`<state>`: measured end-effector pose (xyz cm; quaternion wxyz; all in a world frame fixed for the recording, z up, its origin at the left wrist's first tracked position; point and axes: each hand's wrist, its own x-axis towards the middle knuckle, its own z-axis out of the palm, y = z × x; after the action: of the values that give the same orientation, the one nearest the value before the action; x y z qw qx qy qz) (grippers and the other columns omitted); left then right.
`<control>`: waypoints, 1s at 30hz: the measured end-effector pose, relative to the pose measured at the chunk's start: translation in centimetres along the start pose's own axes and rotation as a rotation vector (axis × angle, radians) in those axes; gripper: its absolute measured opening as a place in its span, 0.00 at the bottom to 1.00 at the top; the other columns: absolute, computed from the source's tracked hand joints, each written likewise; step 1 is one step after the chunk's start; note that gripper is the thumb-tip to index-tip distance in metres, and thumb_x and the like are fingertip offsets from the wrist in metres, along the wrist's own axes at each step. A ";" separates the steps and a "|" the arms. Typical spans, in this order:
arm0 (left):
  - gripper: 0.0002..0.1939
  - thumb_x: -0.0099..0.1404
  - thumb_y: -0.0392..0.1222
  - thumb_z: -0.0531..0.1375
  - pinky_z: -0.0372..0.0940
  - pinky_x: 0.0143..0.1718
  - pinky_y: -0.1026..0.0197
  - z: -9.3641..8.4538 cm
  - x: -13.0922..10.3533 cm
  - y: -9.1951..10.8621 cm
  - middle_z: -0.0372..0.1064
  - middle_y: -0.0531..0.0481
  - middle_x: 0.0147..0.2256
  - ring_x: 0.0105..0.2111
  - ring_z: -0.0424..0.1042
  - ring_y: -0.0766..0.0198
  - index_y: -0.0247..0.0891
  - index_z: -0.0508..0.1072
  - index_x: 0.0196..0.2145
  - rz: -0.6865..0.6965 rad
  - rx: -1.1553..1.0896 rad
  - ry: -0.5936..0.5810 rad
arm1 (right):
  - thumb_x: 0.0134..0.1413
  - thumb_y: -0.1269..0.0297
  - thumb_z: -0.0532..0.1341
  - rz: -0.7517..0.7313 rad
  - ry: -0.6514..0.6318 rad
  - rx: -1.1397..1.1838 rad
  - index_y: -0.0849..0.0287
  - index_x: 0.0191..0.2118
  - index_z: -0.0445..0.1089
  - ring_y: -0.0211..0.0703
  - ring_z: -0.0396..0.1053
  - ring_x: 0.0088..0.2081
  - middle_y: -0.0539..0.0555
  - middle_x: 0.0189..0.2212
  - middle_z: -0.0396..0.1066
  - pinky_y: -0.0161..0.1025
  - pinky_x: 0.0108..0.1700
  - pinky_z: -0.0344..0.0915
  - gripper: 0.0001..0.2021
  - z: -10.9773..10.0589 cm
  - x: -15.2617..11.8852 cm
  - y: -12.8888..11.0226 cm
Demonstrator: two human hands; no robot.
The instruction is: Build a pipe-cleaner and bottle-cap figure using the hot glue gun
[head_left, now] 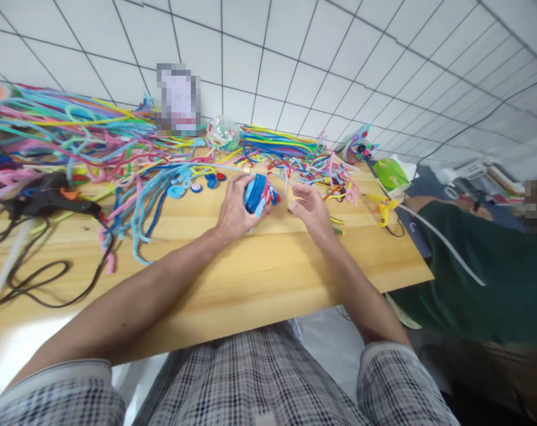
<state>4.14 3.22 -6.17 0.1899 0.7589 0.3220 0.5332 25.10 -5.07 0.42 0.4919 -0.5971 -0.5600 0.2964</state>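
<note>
My left hand (237, 210) is closed around a rounded craft piece made of coiled blue pipe cleaners (256, 194), held just above the wooden table. Red, white and light-blue bits show on the side of it facing right. My right hand (310, 210) hovers a short way to its right, thumb and fingers curved and apart, with nothing visible between them. Beyond the left hand lie small coiled discs, among them a light-blue disc (176, 191) and a dark-blue disc (212, 180).
Loose pipe cleaners (73, 127) heap along the wall, and a bundle (281, 142) lies at the back. A black glue gun (51, 198) with a looping cord sits left, a yellow glue gun (386, 210) right. A person in dark green (481, 266) is at the right.
</note>
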 end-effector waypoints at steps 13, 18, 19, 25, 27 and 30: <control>0.42 0.68 0.62 0.67 0.64 0.68 0.35 -0.3 -0.1 0.4 0.59 0.34 0.66 0.68 0.63 0.41 0.45 0.54 0.69 0.093 0.026 0.009 | 0.54 0.36 0.70 -0.042 -0.087 0.212 0.50 0.65 0.63 0.55 0.58 0.74 0.57 0.71 0.64 0.54 0.76 0.58 0.39 5.3 0.6 0.1; 0.42 0.69 0.66 0.65 0.64 0.68 0.34 -0.3 -0.1 0.7 0.59 0.34 0.66 0.68 0.64 0.42 0.47 0.54 0.69 0.137 0.041 0.033 | 0.54 0.40 0.70 -0.036 -0.078 0.287 0.48 0.66 0.63 0.55 0.58 0.74 0.56 0.71 0.65 0.56 0.76 0.58 0.37 5.6 0.4 0.2; 0.42 0.69 0.66 0.66 0.64 0.69 0.34 -0.4 -0.1 0.7 0.59 0.34 0.66 0.68 0.64 0.41 0.47 0.53 0.70 0.143 0.042 0.031 | 0.55 0.41 0.69 -0.032 -0.086 0.290 0.48 0.66 0.62 0.54 0.59 0.74 0.56 0.71 0.64 0.55 0.75 0.59 0.37 5.7 0.4 0.1; 0.45 0.67 0.66 0.68 0.62 0.69 0.32 -0.8 -0.1 1.0 0.58 0.35 0.67 0.70 0.62 0.39 0.50 0.51 0.71 0.168 0.051 0.001 | 0.57 0.43 0.66 0.022 -0.096 0.311 0.47 0.70 0.60 0.52 0.62 0.72 0.54 0.73 0.63 0.54 0.73 0.63 0.38 5.7 0.2 -0.2; 0.45 0.67 0.66 0.68 0.62 0.69 0.33 -0.9 -0.1 1.1 0.58 0.35 0.67 0.69 0.63 0.40 0.51 0.52 0.71 0.192 0.048 0.014 | 0.55 0.45 0.67 0.038 -0.095 0.339 0.46 0.70 0.60 0.52 0.62 0.72 0.54 0.73 0.63 0.54 0.73 0.64 0.38 5.7 0.1 -0.2; 0.44 0.67 0.67 0.67 0.63 0.68 0.33 -0.9 -0.1 1.1 0.59 0.35 0.66 0.68 0.64 0.41 0.51 0.52 0.70 0.207 0.058 0.026 | 0.52 0.50 0.69 0.059 -0.089 0.403 0.47 0.69 0.61 0.52 0.62 0.72 0.53 0.73 0.63 0.54 0.74 0.63 0.39 5.8 0.0 -0.1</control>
<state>3.60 2.33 -5.18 0.1072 0.7863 0.2596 0.5504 19.86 -3.61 -1.48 0.5673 -0.4891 -0.4928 0.4428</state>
